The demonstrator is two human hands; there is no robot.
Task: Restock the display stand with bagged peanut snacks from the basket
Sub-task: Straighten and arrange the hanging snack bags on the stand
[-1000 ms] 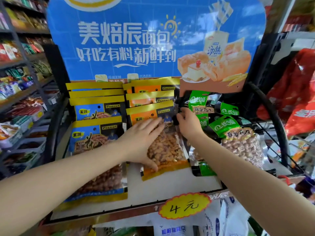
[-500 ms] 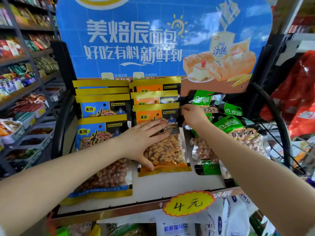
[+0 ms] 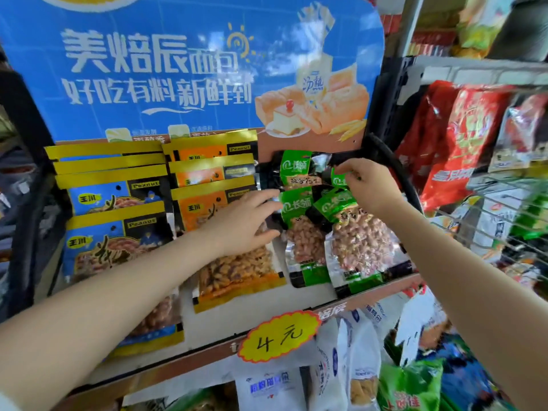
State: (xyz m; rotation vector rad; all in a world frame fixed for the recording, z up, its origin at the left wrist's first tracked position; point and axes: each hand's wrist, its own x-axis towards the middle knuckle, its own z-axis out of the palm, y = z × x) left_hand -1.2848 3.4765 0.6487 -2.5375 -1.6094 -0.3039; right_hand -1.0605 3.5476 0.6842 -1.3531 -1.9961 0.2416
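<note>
my right hand (image 3: 369,185) fingers pinch the stiff top seal of a light, crinkly green peanut bag (image 3: 341,180) right of the orange bags (image 3: 213,203), my left hand (image 3: 246,223) flat, fingers straight.

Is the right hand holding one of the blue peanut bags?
No. The right hand pinches the top of a green peanut bag; the blue peanut bags sit far left, untouched.
</note>
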